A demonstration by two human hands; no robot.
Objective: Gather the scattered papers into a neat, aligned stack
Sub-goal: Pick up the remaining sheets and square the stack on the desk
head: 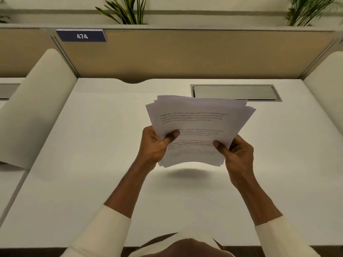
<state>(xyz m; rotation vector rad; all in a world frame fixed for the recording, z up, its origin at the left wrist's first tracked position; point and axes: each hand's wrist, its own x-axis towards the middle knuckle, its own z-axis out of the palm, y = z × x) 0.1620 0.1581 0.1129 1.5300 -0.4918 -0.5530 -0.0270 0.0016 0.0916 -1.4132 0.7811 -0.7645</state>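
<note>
Both hands clamp papers [198, 127] above desk [92, 164] | left grip [157, 145] near-left edge | right grip [237, 153] near-right edge | sheets fanned, misaligned

A single head-worn wide-angle camera looked forward and steeply down from close above the white counter [92, 145], facing the tan partition [185, 56] at its far edge.

The print on the papers [198, 127] is too blurred to read in full. Fingers of the left hand [155, 145] and right hand [238, 154] hide behind the sheets. At the top edge both plants [128, 12] are cut off, the right one blurred.
</note>
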